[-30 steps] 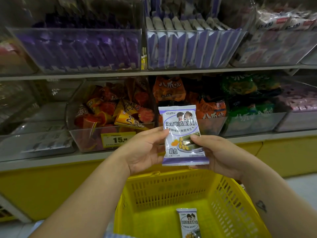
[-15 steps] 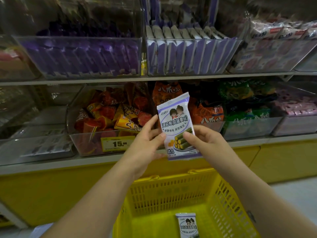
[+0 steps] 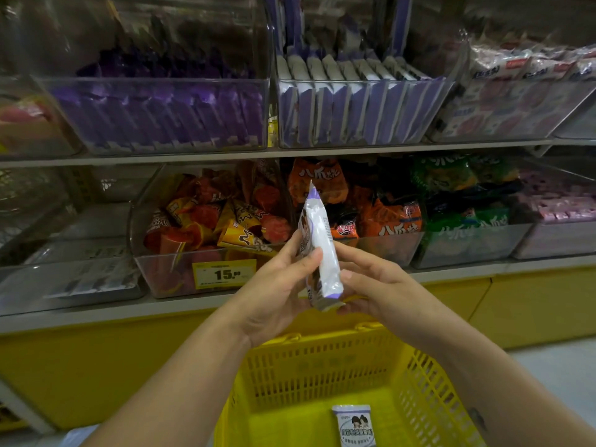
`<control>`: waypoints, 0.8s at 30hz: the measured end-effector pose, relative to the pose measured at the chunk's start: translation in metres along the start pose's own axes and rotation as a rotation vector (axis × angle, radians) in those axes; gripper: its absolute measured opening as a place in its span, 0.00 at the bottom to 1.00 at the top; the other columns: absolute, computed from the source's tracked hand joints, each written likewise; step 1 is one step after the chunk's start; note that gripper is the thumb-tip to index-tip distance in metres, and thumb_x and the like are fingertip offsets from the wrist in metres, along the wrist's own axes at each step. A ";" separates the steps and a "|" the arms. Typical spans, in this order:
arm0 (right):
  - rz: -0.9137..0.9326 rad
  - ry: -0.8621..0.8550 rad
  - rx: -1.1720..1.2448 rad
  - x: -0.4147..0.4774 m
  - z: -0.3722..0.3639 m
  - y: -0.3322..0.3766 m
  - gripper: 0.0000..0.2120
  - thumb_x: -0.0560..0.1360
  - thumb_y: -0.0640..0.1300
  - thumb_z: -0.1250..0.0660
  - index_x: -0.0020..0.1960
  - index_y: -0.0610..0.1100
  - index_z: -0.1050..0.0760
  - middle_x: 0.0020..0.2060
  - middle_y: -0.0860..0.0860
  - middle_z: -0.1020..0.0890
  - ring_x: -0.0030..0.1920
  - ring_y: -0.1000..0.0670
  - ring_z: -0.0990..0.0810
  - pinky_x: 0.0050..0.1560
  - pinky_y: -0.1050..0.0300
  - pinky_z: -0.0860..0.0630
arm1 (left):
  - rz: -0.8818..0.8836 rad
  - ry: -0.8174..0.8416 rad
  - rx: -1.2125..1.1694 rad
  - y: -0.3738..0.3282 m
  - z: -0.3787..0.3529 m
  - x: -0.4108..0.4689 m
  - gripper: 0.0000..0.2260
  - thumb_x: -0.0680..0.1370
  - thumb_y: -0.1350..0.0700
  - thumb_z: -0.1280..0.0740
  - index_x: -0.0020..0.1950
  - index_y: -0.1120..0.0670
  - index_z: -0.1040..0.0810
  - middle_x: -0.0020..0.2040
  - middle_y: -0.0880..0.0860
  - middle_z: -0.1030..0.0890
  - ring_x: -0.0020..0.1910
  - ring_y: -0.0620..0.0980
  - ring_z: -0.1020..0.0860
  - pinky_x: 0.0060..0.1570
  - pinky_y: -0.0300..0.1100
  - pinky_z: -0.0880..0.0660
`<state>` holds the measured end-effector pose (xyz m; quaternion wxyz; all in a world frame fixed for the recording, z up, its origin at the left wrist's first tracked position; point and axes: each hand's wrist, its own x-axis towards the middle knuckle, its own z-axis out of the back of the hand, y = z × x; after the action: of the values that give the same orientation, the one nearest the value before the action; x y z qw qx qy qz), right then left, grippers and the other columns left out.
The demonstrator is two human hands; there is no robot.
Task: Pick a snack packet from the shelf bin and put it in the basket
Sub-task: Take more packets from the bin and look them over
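Snack packet (image 3: 321, 250) held upright and edge-on above the yellow basket (image 3: 322, 359), out of any shelf bin. The left hand (image 3: 274, 285) pinches its near edge between thumb and fingers; the right hand (image 3: 383, 285) holds the lower end, fingers lightly curled. Step in hand, as judged: transfer. The next move calls for lowering it beside the second packet (image 3: 354, 425) and letting go.

A yellow paper price tag (image 3: 224, 274) on a clear plastic bin's (image 3: 139, 221) front reads "15.00". Right of the tag, orange foil packets (image 3: 392, 225) and green foil packets (image 3: 467, 227) bear white "八爪" lettering. The white-and-purple snack packet's (image 3: 321, 221) print is edge-on and unreadable.
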<state>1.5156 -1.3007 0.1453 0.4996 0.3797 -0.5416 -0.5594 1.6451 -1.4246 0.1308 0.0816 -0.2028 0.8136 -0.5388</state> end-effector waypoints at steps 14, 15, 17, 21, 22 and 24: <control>0.087 -0.126 -0.325 -0.003 0.003 -0.015 0.46 0.72 0.38 0.27 0.75 0.66 0.51 0.71 0.63 0.32 0.68 0.65 0.32 0.63 0.53 0.24 | 0.007 0.051 -0.036 0.005 -0.005 0.001 0.20 0.78 0.57 0.38 0.70 0.51 0.30 0.66 0.55 0.22 0.63 0.56 0.22 0.52 0.46 0.21; 0.098 -0.134 -0.375 -0.003 0.002 -0.016 0.47 0.72 0.40 0.26 0.74 0.69 0.53 0.70 0.64 0.32 0.68 0.65 0.32 0.64 0.56 0.25 | 0.004 0.024 -0.016 0.006 -0.005 0.002 0.20 0.77 0.56 0.37 0.70 0.50 0.29 0.64 0.54 0.21 0.62 0.55 0.21 0.50 0.46 0.21; 0.094 -0.174 -0.491 -0.002 0.000 -0.017 0.52 0.68 0.43 0.23 0.74 0.68 0.57 0.70 0.62 0.34 0.69 0.60 0.32 0.65 0.53 0.26 | -0.012 -0.035 0.020 0.009 -0.006 0.004 0.21 0.75 0.55 0.34 0.68 0.50 0.28 0.62 0.52 0.19 0.60 0.54 0.20 0.48 0.46 0.20; 0.102 -0.293 -0.567 -0.001 0.007 -0.014 0.52 0.64 0.48 0.21 0.75 0.62 0.53 0.58 0.59 0.28 0.58 0.56 0.28 0.55 0.63 0.25 | -0.048 -0.100 -0.067 0.012 -0.005 0.006 0.23 0.73 0.55 0.35 0.69 0.51 0.29 0.61 0.53 0.18 0.59 0.54 0.19 0.47 0.48 0.19; 0.104 -0.295 -0.546 -0.001 0.009 -0.010 0.50 0.65 0.48 0.21 0.75 0.62 0.49 0.54 0.59 0.27 0.53 0.57 0.26 0.50 0.66 0.26 | -0.051 -0.108 -0.123 0.010 -0.005 0.006 0.23 0.74 0.55 0.36 0.69 0.50 0.30 0.61 0.53 0.19 0.59 0.55 0.20 0.47 0.50 0.19; 0.119 -0.247 -0.454 -0.001 0.011 -0.003 0.44 0.66 0.45 0.22 0.73 0.62 0.42 0.49 0.58 0.24 0.48 0.58 0.23 0.45 0.67 0.25 | -0.058 -0.104 -0.226 0.007 -0.006 0.007 0.23 0.75 0.56 0.38 0.71 0.50 0.30 0.64 0.55 0.20 0.62 0.57 0.21 0.51 0.53 0.20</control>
<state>1.5046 -1.2976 0.1434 0.5339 0.1542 -0.4806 -0.6784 1.6352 -1.4198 0.1272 0.0846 -0.2621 0.8576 -0.4343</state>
